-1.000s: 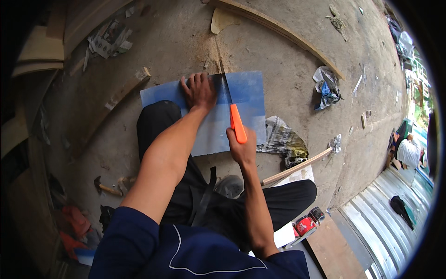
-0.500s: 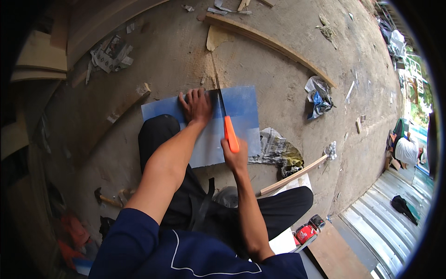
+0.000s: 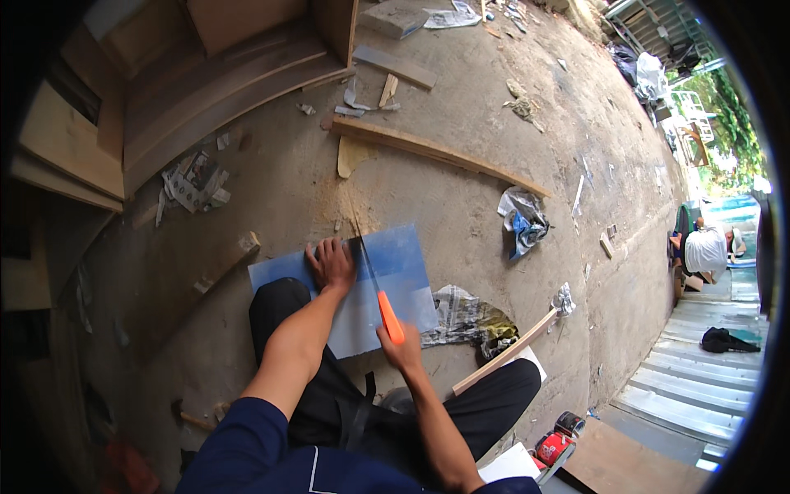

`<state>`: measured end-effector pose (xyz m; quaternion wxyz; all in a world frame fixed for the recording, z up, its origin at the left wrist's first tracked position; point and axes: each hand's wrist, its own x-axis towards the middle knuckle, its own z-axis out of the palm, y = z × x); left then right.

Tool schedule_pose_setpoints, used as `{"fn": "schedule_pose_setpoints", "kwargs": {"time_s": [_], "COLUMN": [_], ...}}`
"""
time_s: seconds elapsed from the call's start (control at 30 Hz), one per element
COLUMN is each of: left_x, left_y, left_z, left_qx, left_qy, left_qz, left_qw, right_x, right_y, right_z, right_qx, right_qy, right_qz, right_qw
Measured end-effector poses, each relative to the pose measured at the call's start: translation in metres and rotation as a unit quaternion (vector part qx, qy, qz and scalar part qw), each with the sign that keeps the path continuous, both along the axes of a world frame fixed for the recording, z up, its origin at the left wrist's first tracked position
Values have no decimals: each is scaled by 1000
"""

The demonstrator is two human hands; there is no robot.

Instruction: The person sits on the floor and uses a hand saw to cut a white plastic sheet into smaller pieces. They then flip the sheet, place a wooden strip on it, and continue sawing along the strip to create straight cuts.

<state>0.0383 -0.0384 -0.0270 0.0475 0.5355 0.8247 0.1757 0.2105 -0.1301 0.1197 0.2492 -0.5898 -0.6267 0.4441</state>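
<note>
My right hand is wrapped round the orange handle of a handsaw. The saw's thin dark blade points away from me, across a blue and white sheet on the ground, and passes beyond its far edge. Fingers spread, my left hand presses down on the sheet just left of the blade. A small dark piece shows between that hand and the blade; its kind is hard to make out. Pale sawdust is scattered past the far edge. My left knee rests over the sheet's left side.
A long wooden batten lies across the floor ahead. Crumpled newspaper and a shorter wood strip are to the right. Wooden cabinetry stands at the far left. At lower right are a red roll-like item and corrugated metal sheeting.
My view has tipped up, so the scene sits lower and more cabinetry shows. The saw has come slightly back toward me. My left hand stays on the sheet.
</note>
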Motion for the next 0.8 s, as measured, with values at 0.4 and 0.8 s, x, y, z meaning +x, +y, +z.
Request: {"fn": "schedule_pose_setpoints", "kwargs": {"time_s": [0.4,0.8], "left_x": [2,9], "left_y": [5,3], "left_z": [1,-1], "left_qx": [2,37], "left_qy": [-1,-7], "left_qz": [0,-8], "left_qw": [1000,999], "right_x": [-7,-4], "right_y": [15,17], "right_z": [-18,-26], "right_qx": [13,-16], "right_qy": [-26,-13], "right_qz": [31,-17], "right_qw": [999,1000]}}
